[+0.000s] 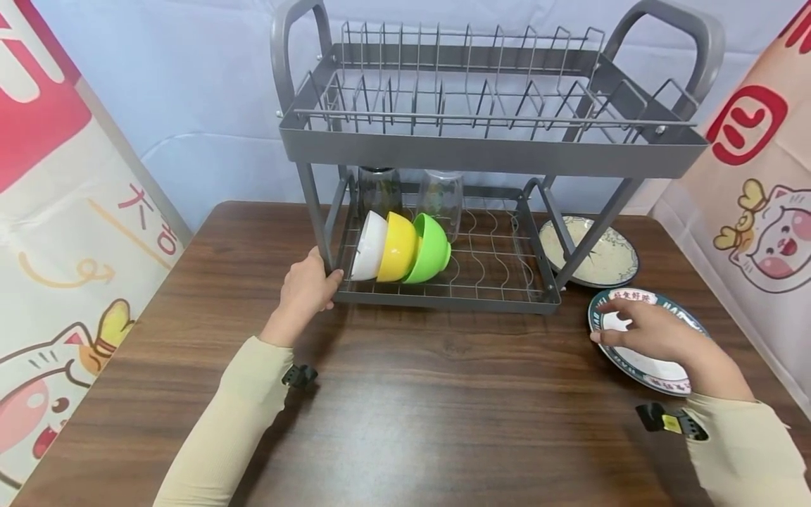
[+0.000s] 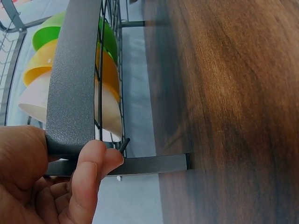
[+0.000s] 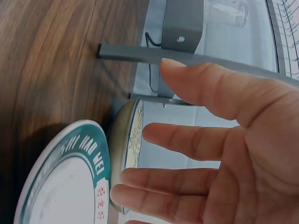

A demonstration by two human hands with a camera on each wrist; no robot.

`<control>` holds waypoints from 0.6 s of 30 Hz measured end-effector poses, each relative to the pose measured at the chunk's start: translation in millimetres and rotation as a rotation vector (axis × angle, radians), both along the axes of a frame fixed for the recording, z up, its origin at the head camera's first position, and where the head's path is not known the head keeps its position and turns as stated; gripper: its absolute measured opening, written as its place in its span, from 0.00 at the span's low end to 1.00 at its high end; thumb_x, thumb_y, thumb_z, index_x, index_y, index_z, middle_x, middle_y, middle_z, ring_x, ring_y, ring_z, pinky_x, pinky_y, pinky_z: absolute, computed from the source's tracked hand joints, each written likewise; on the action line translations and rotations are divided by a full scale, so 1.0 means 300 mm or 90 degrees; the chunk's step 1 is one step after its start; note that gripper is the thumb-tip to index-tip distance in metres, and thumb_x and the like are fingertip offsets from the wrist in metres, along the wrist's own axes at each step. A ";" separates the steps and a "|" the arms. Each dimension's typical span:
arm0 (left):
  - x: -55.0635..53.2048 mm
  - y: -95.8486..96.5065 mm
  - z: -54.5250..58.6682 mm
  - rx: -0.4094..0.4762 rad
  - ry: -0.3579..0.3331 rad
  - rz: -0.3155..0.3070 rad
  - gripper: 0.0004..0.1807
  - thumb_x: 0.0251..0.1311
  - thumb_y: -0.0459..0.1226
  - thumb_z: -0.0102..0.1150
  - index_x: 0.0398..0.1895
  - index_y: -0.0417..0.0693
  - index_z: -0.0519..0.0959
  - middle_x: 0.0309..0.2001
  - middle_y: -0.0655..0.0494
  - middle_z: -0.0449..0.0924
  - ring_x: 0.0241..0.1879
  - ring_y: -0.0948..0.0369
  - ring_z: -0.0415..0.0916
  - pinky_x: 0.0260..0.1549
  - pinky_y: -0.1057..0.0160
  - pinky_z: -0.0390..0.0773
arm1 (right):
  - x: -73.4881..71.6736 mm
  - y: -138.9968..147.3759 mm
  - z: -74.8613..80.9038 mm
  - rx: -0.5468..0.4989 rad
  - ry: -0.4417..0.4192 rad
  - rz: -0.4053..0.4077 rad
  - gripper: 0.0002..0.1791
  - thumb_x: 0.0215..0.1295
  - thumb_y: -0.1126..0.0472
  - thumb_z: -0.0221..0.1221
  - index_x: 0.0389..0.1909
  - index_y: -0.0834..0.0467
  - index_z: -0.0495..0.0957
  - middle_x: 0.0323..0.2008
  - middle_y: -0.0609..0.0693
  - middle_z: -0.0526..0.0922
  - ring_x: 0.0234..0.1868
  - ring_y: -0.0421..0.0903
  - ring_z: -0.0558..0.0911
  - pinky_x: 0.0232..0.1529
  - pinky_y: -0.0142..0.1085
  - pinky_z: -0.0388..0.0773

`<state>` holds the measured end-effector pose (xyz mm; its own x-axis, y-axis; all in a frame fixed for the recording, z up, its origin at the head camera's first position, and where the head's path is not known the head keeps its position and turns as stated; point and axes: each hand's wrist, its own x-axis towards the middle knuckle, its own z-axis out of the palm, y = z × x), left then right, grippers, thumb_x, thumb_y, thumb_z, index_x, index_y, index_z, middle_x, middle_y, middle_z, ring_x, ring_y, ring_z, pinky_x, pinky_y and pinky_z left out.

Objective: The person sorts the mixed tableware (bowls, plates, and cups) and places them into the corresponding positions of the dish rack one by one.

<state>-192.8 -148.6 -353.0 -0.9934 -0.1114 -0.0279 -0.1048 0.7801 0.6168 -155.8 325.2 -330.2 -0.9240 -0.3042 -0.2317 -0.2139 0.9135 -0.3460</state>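
Observation:
A grey two-tier dish rack [image 1: 494,156] stands on the wooden table. My left hand [image 1: 305,285] grips its front left post at the lower corner; in the left wrist view the thumb and fingers [image 2: 86,179] curl round the grey metal. Beside that hand, a white bowl [image 1: 370,248], a yellow bowl [image 1: 398,248] and a green bowl [image 1: 431,250] lean on their sides along the lower tier. At the right, my right hand [image 1: 659,331] hovers over an oval plate [image 1: 655,367] with a green lettered rim, its fingers spread and holding nothing.
Two clear glasses [image 1: 441,201] stand upside down at the back of the lower tier. A round patterned dish [image 1: 608,260] sits behind the oval plate, close to the rack's right side. Wire dividers [image 1: 437,98] line the upper tier. Printed cloth [image 1: 769,225] hangs around the table.

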 end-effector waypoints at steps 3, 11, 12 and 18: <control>0.001 -0.002 -0.003 0.002 0.004 -0.004 0.20 0.63 0.40 0.52 0.52 0.37 0.65 0.26 0.45 0.78 0.12 0.62 0.76 0.16 0.61 0.72 | 0.001 0.021 -0.001 0.006 -0.011 -0.012 0.32 0.58 0.50 0.62 0.52 0.72 0.70 0.45 0.75 0.73 0.47 0.73 0.71 0.38 0.60 0.70; 0.004 -0.010 -0.013 0.000 0.021 -0.006 0.16 0.63 0.40 0.52 0.48 0.38 0.66 0.23 0.47 0.78 0.12 0.63 0.75 0.16 0.60 0.72 | 0.004 0.094 -0.001 0.046 -0.030 -0.059 0.35 0.60 0.44 0.59 0.54 0.71 0.68 0.47 0.77 0.71 0.47 0.76 0.68 0.40 0.64 0.66; 0.005 -0.010 -0.013 0.001 0.020 -0.004 0.16 0.63 0.40 0.52 0.47 0.39 0.66 0.23 0.47 0.78 0.12 0.63 0.75 0.16 0.60 0.72 | 0.005 0.103 -0.003 0.048 -0.031 -0.064 0.36 0.60 0.44 0.58 0.53 0.71 0.68 0.47 0.77 0.71 0.47 0.76 0.67 0.40 0.64 0.66; 0.005 -0.010 -0.013 0.000 0.017 -0.006 0.16 0.63 0.40 0.52 0.47 0.39 0.66 0.23 0.47 0.78 0.12 0.62 0.75 0.16 0.60 0.72 | 0.015 0.156 -0.008 0.059 -0.046 -0.081 0.36 0.61 0.43 0.57 0.53 0.73 0.67 0.46 0.77 0.71 0.47 0.76 0.67 0.38 0.64 0.66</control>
